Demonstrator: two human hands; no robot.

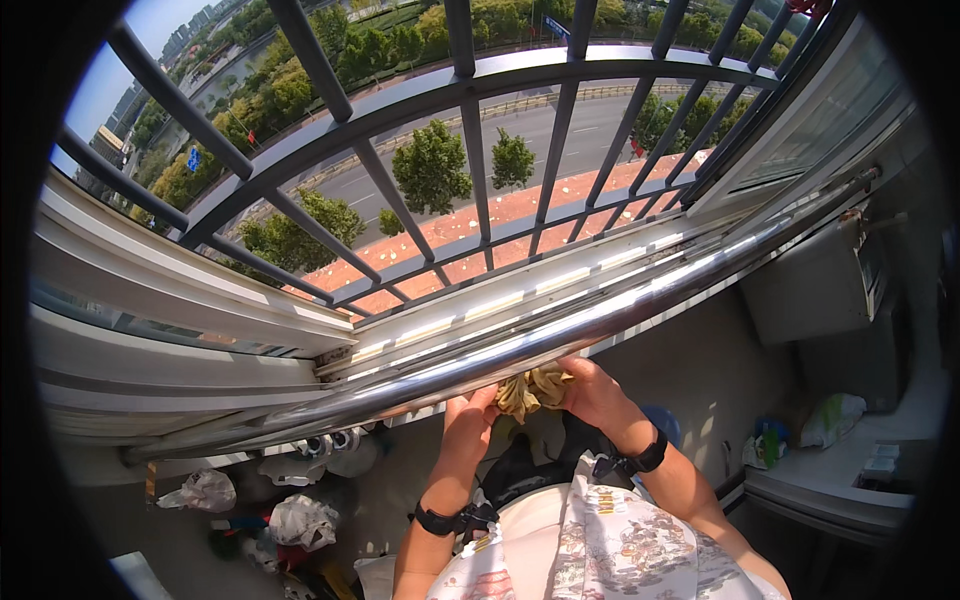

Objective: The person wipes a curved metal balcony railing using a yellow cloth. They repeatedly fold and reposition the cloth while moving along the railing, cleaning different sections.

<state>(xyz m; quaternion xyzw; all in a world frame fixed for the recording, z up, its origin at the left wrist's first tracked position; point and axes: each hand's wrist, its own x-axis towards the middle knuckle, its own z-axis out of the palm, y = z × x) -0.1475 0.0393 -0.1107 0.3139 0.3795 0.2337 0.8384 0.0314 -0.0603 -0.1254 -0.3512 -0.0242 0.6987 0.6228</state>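
Observation:
A crumpled yellow cloth (521, 397) is bunched between my two hands, just below a shiny metal rail (480, 367). Its left end is gripped by my left hand (471, 420), whose fingertips are partly hidden at the rail. My right hand (596, 390) grips the other end, with some fingers out of sight behind the cloth. Both wrists wear dark bands. Beyond the rail runs a white window sill with sliding tracks (517, 307), striped with shadows.
Dark metal window bars (480, 161) stand outside the open window, high above a street. Plastic bags (304, 521) and other items lie on the floor at left. On the right are a white counter (814, 487), a green-and-white bag (832, 420) and a blue basin (661, 426).

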